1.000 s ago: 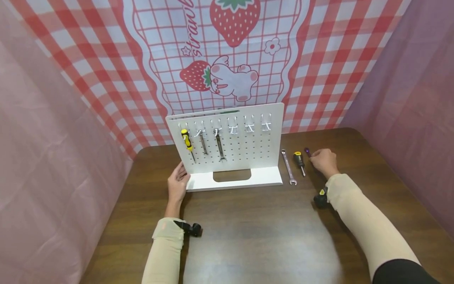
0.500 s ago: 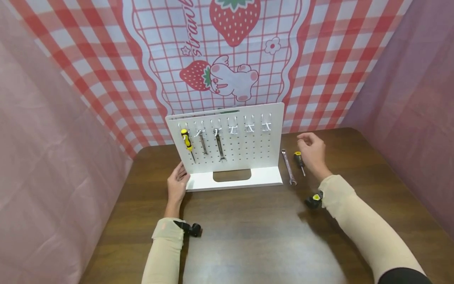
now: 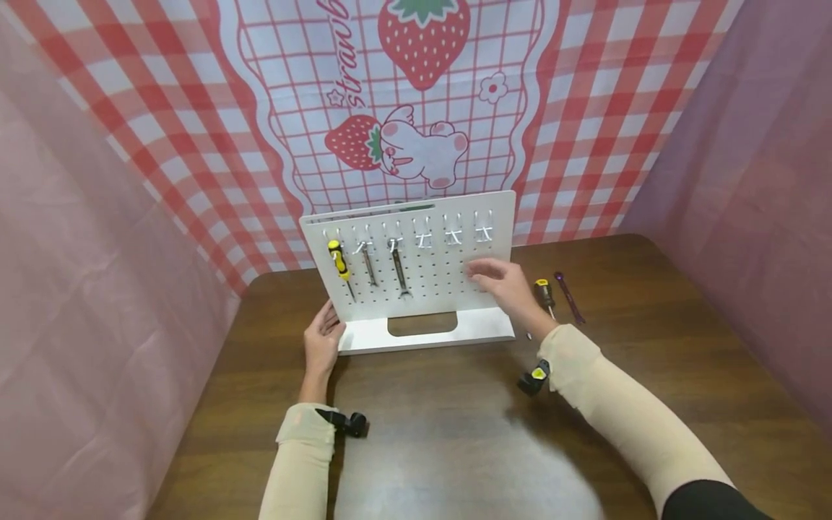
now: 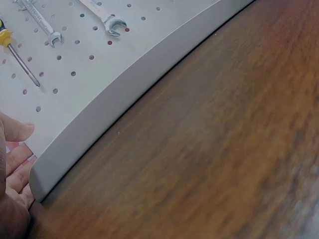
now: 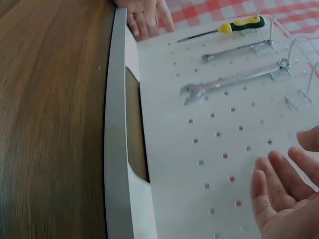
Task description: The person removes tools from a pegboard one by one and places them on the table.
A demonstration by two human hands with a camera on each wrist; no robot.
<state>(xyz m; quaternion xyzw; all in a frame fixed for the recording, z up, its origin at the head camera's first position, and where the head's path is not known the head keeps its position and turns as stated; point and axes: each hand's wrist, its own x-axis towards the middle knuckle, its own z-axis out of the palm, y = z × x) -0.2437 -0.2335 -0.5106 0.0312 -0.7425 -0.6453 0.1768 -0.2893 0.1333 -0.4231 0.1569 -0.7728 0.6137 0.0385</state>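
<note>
- Presently, three of the six hooks on the white pegboard (image 3: 442, 282) carry tools: from the person's left, a yellow screwdriver (image 3: 338, 258), a small wrench (image 3: 370, 266) and a large wrench (image 3: 399, 269).
- The three bare hooks (image 3: 453, 237) at the right suggest that hanging is about half done.
- Remaining on the table (image 3: 422, 433), right of the pegboard: a short screwdriver (image 3: 543, 292) and, just beside it, a purple wrench (image 3: 569, 296). A bright tip (image 3: 529, 336) shows near the right wrist; the arm hides whatever it belongs to.
- Right hand (image 3: 510, 285): in front of the pegboard's lower right part, below the bare hooks; fingers loosely bent and spread, no tool visible in them. Contact with the panel cannot be confirmed.
- Left hand (image 3: 323, 339): at the lower left corner, holding the pegboard's edge, apparently to steady it.
- Head view only: the loose tools on the table and all six hooks together.
- Right wrist view only: the right palm side, with nothing in it; the head view gives mainly the back.
- Left wrist view: the left thumb in front of the panel and the fingers behind its edge, a split less clear from above.
</note>
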